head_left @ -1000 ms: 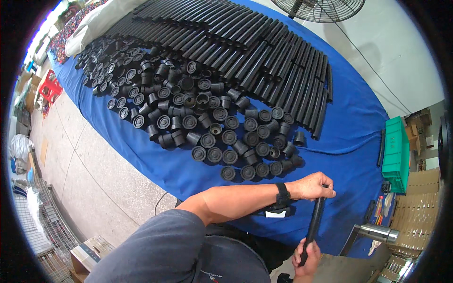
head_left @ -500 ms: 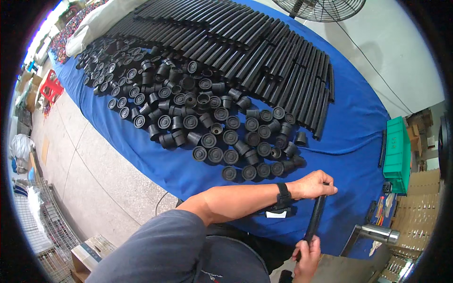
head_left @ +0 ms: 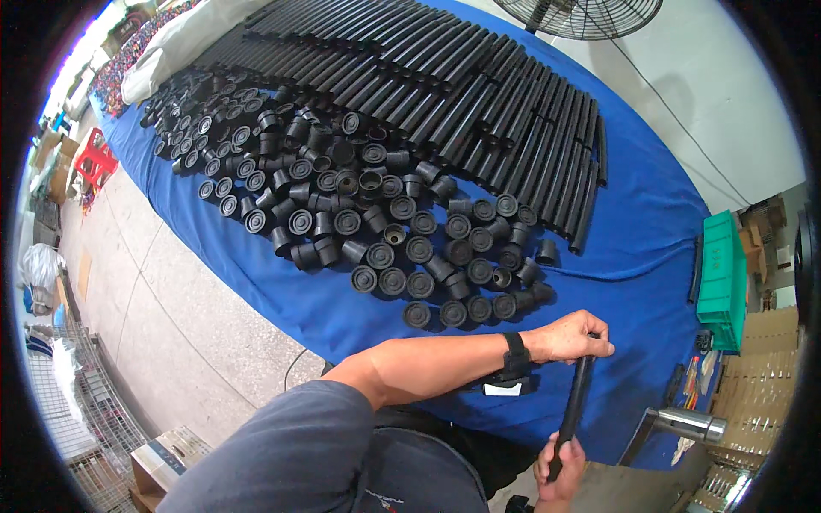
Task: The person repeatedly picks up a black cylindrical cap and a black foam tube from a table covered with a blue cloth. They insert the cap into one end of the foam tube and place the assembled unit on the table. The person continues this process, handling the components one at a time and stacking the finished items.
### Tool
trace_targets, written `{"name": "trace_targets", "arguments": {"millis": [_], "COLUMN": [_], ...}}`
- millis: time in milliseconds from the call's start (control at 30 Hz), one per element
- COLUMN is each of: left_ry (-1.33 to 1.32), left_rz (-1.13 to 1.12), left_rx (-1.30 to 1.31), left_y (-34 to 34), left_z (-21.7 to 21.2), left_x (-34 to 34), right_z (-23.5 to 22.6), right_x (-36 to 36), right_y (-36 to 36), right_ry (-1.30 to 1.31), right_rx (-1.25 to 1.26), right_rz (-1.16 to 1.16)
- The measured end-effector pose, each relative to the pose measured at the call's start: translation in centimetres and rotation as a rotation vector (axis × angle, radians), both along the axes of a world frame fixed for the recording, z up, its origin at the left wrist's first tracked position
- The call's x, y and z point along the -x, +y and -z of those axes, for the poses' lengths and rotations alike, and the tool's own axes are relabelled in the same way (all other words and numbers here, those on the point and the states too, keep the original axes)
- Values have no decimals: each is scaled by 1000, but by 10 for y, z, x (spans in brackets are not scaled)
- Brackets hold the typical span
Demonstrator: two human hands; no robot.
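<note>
A slim black tube [head_left: 575, 402] slants between my two hands near the right part of the table. My left hand [head_left: 571, 336], closed, grips its upper end with fingers and thumb. Lower down, my right hand [head_left: 562, 470] is closed round the bottom end, which shows against the palm and fingers. Whether a cap sits on either end I cannot tell. Beyond my left forearm lie many black round caps [head_left: 419, 250], some upright and some on their sides. Behind them, rows of similar black tubes [head_left: 513, 128] are laid side by side.
A blue cloth [head_left: 637, 295] covers the table. At its right edge stand a green crate [head_left: 720, 278] and a metal cylinder on a bracket [head_left: 688, 424]. A fan [head_left: 590, 13] is at the back. To the left are a red stool [head_left: 96, 161] and wire racks [head_left: 81, 402].
My right hand has shifted slightly down and right and turned, so the tube's lower end now shows in front of it. My left hand has barely moved.
</note>
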State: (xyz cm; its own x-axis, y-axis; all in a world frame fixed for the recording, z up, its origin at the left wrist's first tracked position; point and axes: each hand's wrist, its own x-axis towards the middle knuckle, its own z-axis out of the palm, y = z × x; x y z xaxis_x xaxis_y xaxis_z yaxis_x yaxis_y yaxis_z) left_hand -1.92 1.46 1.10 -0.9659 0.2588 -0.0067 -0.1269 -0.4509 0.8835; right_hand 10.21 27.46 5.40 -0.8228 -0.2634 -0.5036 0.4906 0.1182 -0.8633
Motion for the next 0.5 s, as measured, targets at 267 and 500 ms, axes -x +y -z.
{"name": "trace_targets", "arguments": {"millis": [267, 500], "left_ry": [-1, -13], "left_rz": [-26, 24], "left_rx": [39, 8], "left_y": [-2, 3], "left_z": [3, 3], "left_x": [-1, 3], "right_z": [-6, -9], "right_x": [3, -2], "right_y": [-11, -16], "right_ry": [113, 126], "right_rx": [-132, -138], "right_rz": [-37, 34]}}
